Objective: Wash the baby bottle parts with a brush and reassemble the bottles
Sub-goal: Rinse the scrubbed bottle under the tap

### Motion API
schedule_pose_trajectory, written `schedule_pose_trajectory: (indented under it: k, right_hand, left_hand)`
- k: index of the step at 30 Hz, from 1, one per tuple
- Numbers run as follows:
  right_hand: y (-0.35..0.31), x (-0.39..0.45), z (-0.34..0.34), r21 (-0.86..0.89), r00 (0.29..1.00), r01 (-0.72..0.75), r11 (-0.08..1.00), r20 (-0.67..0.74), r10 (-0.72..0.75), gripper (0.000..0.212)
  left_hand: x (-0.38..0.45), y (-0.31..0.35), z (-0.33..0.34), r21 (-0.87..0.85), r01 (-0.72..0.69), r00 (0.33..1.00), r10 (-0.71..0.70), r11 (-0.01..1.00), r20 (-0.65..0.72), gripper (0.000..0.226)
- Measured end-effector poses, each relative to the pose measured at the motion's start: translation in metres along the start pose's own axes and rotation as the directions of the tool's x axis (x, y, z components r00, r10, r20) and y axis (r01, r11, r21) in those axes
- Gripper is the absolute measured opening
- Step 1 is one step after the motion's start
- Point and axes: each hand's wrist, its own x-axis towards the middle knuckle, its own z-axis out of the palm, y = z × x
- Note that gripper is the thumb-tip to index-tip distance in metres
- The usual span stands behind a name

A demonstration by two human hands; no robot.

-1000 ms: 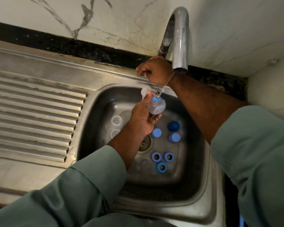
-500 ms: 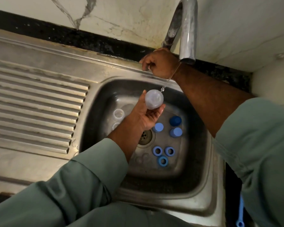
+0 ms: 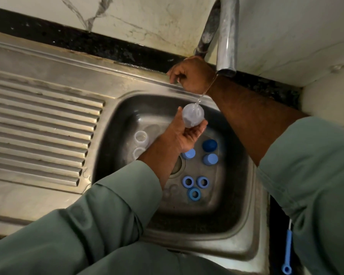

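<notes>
My left hand [image 3: 184, 136] grips a clear baby bottle [image 3: 193, 115] over the steel sink [image 3: 244, 197], its mouth turned up under a thin stream of water from the tap [image 3: 226, 36]. My right hand [image 3: 189, 75] is curled around something at the tap's base behind the spout; what it holds is hidden. On the sink floor lie two more clear bottles [image 3: 141, 137], three blue caps [image 3: 209, 145], three blue screw rings [image 3: 194, 193] and faint clear teats [image 3: 169, 190].
A ribbed steel drainboard [image 3: 38, 126] stretches to the left of the basin. A blue-handled brush [image 3: 288, 253] lies in the dark gap right of the sink. A marble wall rises behind the tap.
The bottle in my left hand has turned from lying sideways to mouth-up under the stream. My right hand has stayed at the tap's base.
</notes>
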Motion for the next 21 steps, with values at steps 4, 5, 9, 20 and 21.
schedule_pose_trajectory:
  k: [4, 5, 9, 20, 21]
  right_hand:
    - [0.002, 0.002, 0.001, -0.005, 1.0, -0.019, 1.0, 0.023, 0.019, 0.033]
    - [0.002, 0.002, 0.001, 0.002, 1.0, -0.016, 1.0, 0.017, 0.016, 0.033]
    - [0.002, 0.002, 0.0, -0.013, 1.0, -0.011, 1.0, 0.012, 0.012, 0.033]
    - [0.004, 0.003, 0.001, -0.005, 0.999, -0.036, 0.999, 0.028, 0.036, 0.036]
    - [0.005, 0.003, 0.001, 0.002, 0.999, -0.042, 0.999, 0.024, 0.041, 0.036]
  left_hand:
    - [0.0, 0.009, -0.01, 0.061, -0.024, 1.0, 0.025, 0.998, -0.017, 0.049]
    - [-0.001, 0.01, -0.013, 0.11, -0.031, 0.999, 0.033, 0.993, -0.011, 0.05]
    - [0.0, 0.013, -0.028, 0.407, -0.099, 0.995, 0.103, 0.908, 0.011, 0.053]
    - [-0.01, 0.013, -0.042, 0.867, -0.466, 0.794, 0.517, 0.178, 0.32, 0.055]
    - [-0.011, 0.012, -0.042, 0.882, -0.454, 0.785, 0.524, 0.126, 0.329, 0.058]
